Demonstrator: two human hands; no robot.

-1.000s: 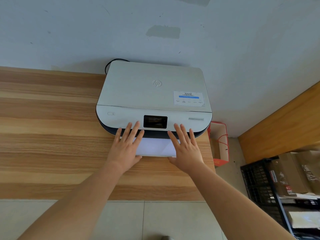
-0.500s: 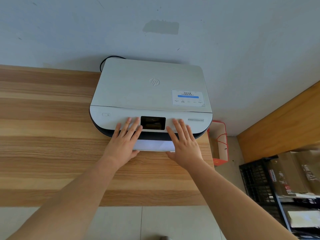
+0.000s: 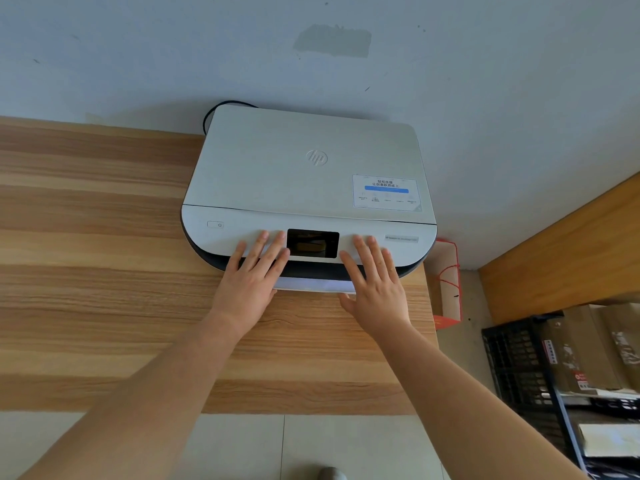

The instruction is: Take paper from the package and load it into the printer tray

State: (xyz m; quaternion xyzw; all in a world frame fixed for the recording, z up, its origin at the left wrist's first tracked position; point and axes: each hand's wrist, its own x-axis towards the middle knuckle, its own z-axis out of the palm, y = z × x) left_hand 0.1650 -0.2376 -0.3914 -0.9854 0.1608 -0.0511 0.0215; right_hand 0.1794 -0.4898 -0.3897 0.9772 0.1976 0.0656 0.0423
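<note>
head view: the white flatbed printer with the dark rounded base [image 3: 308,174] is being faced on the striped light-wood tabletop [image 3: 97,258], and both hands are being laid flat against its front. the left hand [image 3: 251,278] is being held wide, fingers spread, nothing gripped, its fingertips [image 3: 265,237] being rested on the white front panel just to the left of the small black display screen [image 3: 312,242]. the right hand [image 3: 375,284] is being held equally wide and empty, on the other side of the screen. between the two palms, a thin white strip of the paper-loaded tray [image 3: 313,285] is being left showing under the printer's dark lip, so the stack is judged to be almost fully seated. no paper package is being shown anywhere near the hands.

the step is judged to be the last push of the tray. if the pressure is being applied unevenly, the tray could be skewed and jammed. if the sheets are not squared, their edges could be buckled inside. the printer itself could be slid toward the wall beyond the fingertips, pinching the black cable [image 3: 221,107].
</note>
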